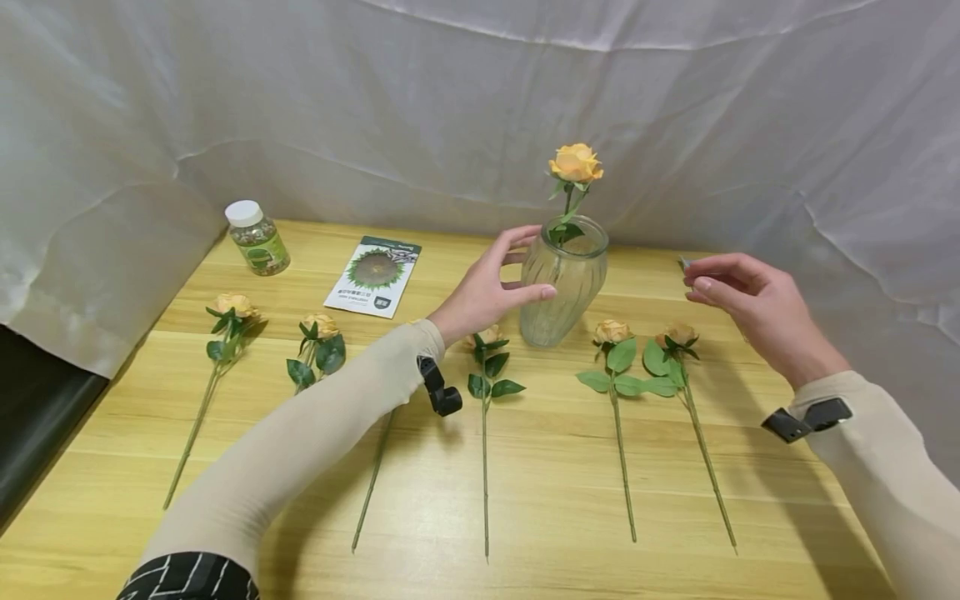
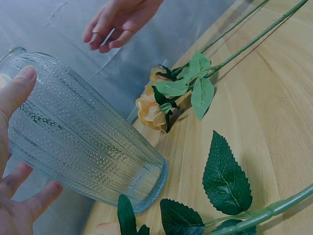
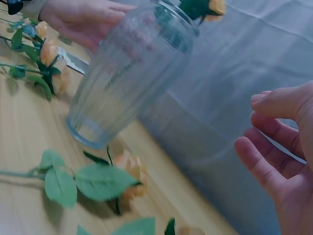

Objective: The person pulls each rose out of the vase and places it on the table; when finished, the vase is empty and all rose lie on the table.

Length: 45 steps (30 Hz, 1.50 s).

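A ribbed clear glass vase (image 1: 562,283) has its base at the table, with one yellow-orange rose (image 1: 576,163) upright in its mouth. My left hand (image 1: 487,287) holds the vase from the left, thumb along the near side and fingers round the far side. In the left wrist view the thumb lies against the textured glass (image 2: 83,127). To the right of the vase, my right hand (image 1: 750,304) hangs in the air with loosely bent fingers. The right wrist view shows nothing between those fingers (image 3: 264,166).
Several roses lie along the table, heads away from me, including one left rose (image 1: 234,308) and one right rose (image 1: 678,337). My left forearm hides parts of some. A white-capped jar (image 1: 262,246) and a sunflower seed packet (image 1: 373,279) sit back left. A grey curtain (image 1: 450,117) hangs behind.
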Motion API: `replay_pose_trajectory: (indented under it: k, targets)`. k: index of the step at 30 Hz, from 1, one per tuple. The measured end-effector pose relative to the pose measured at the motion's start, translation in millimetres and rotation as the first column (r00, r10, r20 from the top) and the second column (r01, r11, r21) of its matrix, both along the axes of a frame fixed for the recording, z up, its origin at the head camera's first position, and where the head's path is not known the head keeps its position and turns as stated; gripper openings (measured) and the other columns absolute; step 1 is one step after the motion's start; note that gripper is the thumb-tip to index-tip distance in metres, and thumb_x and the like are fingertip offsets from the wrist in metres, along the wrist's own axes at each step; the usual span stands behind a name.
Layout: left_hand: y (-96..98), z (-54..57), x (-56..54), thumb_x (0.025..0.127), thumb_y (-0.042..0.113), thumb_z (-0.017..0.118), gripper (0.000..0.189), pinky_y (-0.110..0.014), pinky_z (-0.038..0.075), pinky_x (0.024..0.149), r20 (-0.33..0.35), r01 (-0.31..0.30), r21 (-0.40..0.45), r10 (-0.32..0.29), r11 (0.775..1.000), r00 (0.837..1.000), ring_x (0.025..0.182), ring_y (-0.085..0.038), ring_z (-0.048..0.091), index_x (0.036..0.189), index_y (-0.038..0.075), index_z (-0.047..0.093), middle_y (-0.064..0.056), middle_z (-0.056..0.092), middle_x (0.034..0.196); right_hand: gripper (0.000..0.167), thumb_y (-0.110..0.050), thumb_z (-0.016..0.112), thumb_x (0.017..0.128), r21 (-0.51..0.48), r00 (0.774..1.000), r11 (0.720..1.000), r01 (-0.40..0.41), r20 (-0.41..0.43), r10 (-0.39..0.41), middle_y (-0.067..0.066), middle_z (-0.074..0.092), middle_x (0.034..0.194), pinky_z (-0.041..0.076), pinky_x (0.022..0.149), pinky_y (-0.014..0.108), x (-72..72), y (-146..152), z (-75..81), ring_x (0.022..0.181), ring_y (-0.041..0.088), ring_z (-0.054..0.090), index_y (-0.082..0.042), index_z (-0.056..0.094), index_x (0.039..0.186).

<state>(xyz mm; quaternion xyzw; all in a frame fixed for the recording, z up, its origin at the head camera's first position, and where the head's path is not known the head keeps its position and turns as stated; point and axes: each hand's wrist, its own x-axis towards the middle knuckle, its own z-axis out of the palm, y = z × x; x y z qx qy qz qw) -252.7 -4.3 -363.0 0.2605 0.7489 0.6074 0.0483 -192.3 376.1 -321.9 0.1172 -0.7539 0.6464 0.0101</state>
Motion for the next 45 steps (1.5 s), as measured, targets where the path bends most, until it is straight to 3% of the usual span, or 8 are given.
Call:
replay_pose_trajectory:
  k: [9,18,21,26,33,36,41,45]
  targets:
    - [0.1,0.3,-0.7,0.094,0.033,0.089,0.090,-0.035,0.057,0.116,0.013,-0.003,0.004,0.003,1.000,1.000,0.152,-0.021,0.049,0.167,0.033,0.037,0.001,0.044,0.168,0.037,-0.012,0.072,0.107,0.135,0.999,0.991,-0.026,-0.043,0.032,0.003,0.074,0.131,0.059,0.102,0.015,-16.5,-43,11.9,0.114,0.012,0.075,0.004,0.066,0.139]
    - [2.7,-0.6,-1.2,0.094,0.027,0.089,0.091,-0.036,0.058,0.116,0.021,0.008,0.024,-0.009,1.000,1.000,0.152,-0.021,0.048,0.168,0.032,0.036,0.000,0.043,0.169,0.035,-0.027,0.071,0.109,0.316,0.996,0.949,-0.013,-0.081,0.041,0.001,0.062,0.154,0.053,0.107,0.015,-29.4,-82,24.7,0.141,0.011,0.056,-0.011,0.070,0.139]
    - [2.6,0.2,-0.8,0.095,0.029,0.089,0.089,-0.035,0.058,0.115,0.016,0.008,0.024,-0.009,1.000,1.000,0.152,-0.021,0.049,0.167,0.031,0.037,0.000,0.044,0.168,0.033,-0.025,0.072,0.108,0.282,0.995,0.959,-0.015,-0.092,0.043,0.003,0.060,0.157,0.053,0.108,0.015,-35.1,-89,25.8,0.143,0.013,0.056,-0.009,0.070,0.137]
    - [2.2,0.6,-0.2,0.094,0.033,0.089,0.088,-0.034,0.058,0.115,0.004,0.013,0.024,-0.013,1.000,1.000,0.151,-0.022,0.050,0.167,0.031,0.038,-0.001,0.045,0.168,0.030,-0.013,0.074,0.105,0.087,0.990,0.996,-0.024,-0.137,0.035,0.009,0.063,0.152,0.055,0.107,0.016,-44.6,-94,26.4,0.141,0.015,0.058,0.000,0.072,0.133]
    - [0.7,-0.1,-0.2,0.094,0.032,0.089,0.089,-0.034,0.059,0.113,0.001,0.005,0.023,-0.005,1.000,1.000,0.151,-0.022,0.050,0.167,0.031,0.037,0.000,0.045,0.167,0.026,-0.006,0.074,0.104,-0.049,0.983,0.995,-0.084,-0.166,0.075,0.011,0.066,0.147,0.052,0.113,0.019,-53.6,-106,30.4,0.140,0.021,0.058,0.002,0.074,0.129]
    - [0.5,-0.6,-0.4,0.095,0.032,0.088,0.089,-0.034,0.059,0.114,0.001,0.007,0.020,-0.007,1.000,1.000,0.152,-0.023,0.050,0.167,0.031,0.037,0.000,0.044,0.168,0.024,-0.003,0.072,0.104,-0.068,0.981,0.991,-0.119,-0.165,0.107,0.011,0.067,0.148,0.051,0.116,0.020,-55.2,-112,30.2,0.141,0.021,0.058,0.001,0.074,0.128]
    - [0.4,-1.2,-0.6,0.095,0.032,0.088,0.088,-0.035,0.058,0.115,0.006,0.014,0.021,-0.014,1.000,1.000,0.152,-0.023,0.049,0.167,0.032,0.036,0.000,0.044,0.169,0.023,-0.006,0.072,0.105,-0.018,0.982,0.992,-0.123,-0.148,0.119,0.008,0.066,0.149,0.051,0.115,0.019,-56.9,-120,30.0,0.143,0.019,0.057,-0.004,0.077,0.127]
    - [-0.1,-1.2,-0.4,0.096,0.033,0.087,0.087,-0.035,0.058,0.116,0.006,0.016,0.023,-0.016,1.000,1.000,0.152,-0.022,0.049,0.167,0.032,0.036,0.000,0.044,0.168,0.023,-0.010,0.071,0.106,0.016,0.982,0.990,-0.137,-0.131,0.138,0.003,0.068,0.141,0.053,0.110,0.021,-60.3,-125,29.9,0.139,0.023,0.058,-0.007,0.077,0.128]
